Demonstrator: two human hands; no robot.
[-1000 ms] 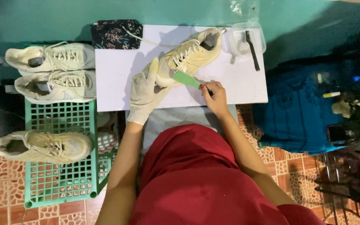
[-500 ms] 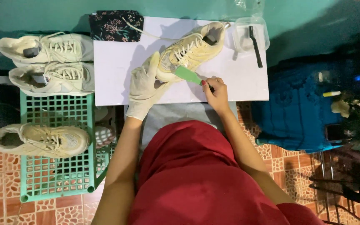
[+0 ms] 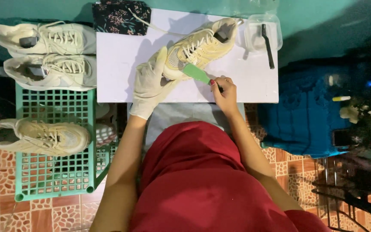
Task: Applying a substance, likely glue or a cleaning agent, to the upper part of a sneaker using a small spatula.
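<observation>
Head view: cream sneaker lies on the white worktop. Gloved left hand clasps its toe; bare right hand pinches a green brush. Advice: brace the toe firmly, stroke lightly. Count: four sneakers, three beside on the green crate.

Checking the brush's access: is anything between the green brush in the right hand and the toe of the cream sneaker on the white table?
Nothing visible: the green brush already meets the cream sneaker; the gloved left hand holds the toe alongside.

No packages, labels, signs, screens
</observation>
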